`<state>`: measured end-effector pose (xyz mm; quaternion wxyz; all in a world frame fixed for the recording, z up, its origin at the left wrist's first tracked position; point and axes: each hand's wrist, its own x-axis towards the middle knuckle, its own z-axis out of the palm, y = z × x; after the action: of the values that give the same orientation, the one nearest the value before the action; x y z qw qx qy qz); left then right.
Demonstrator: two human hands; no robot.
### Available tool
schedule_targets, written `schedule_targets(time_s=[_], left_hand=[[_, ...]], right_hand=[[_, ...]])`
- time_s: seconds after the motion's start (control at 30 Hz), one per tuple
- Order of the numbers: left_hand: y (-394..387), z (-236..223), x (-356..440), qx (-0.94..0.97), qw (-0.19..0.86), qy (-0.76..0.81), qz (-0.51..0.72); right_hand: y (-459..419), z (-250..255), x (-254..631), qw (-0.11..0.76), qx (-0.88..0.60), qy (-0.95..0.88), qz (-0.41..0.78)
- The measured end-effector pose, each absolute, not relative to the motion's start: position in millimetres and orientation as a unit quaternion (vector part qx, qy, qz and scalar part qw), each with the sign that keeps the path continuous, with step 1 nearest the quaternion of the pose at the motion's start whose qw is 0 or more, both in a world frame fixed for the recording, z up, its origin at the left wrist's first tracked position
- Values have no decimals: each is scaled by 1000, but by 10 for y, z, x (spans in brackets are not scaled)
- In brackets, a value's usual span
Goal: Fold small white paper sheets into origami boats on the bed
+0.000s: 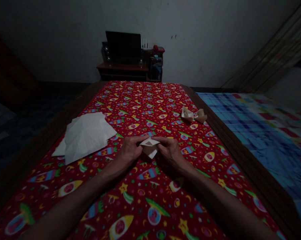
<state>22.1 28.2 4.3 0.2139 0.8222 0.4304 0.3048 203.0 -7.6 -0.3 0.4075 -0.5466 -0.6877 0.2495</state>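
Note:
A small folded paper piece (150, 150), white and tan with an opening at its top, is held in front of me just over the red patterned cloth (150, 200). My left hand (130, 149) pinches its left corner, thumb and fingers closed. At the opposite corner my right hand (171, 150) grips it the same way. To the left lies a loose stack of white paper sheets (87, 133), fanned out unevenly. Two folded paper shapes, one whitish (187, 114) and one tan (201, 116), sit together on the cloth's right side.
Dark wooden edging (243, 170) borders the cloth. On the right lies a blue checked sheet (250, 133). Against the far wall, a low desk (122, 68) bears a dark monitor (124, 45) and a red telephone (159, 49). A curtain (268, 50) hangs at the upper right.

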Motion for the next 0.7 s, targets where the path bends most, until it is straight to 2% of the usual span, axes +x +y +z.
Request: schedule_targets(time_s=[0.07, 0.17, 0.23, 0.3, 0.43, 0.6, 0.7], left_hand=[[276, -11, 180, 850, 160, 421, 274], [238, -51, 130, 886, 62, 404, 217], [206, -55, 103, 901, 26, 386, 197], [172, -63, 70, 917, 6, 350, 192], [105, -98, 1, 937, -25, 287, 199], [58, -77, 14, 947, -90, 241, 194], [70, -68, 43, 951, -83, 233, 187]], right_hand=[[-87, -42, 2062, 349, -550, -731, 204], [-128, -85, 2093, 245, -562, -788, 60], [-168, -93, 2104, 186, -558, -808, -23], [-213, -92, 2115, 152, -550, -819, -59], [-282, -115, 2149, 152, -527, -833, -77], [-289, -208, 2177, 230, -451, -856, -101], [-285, -239, 2188, 246, -449, -855, -89]])
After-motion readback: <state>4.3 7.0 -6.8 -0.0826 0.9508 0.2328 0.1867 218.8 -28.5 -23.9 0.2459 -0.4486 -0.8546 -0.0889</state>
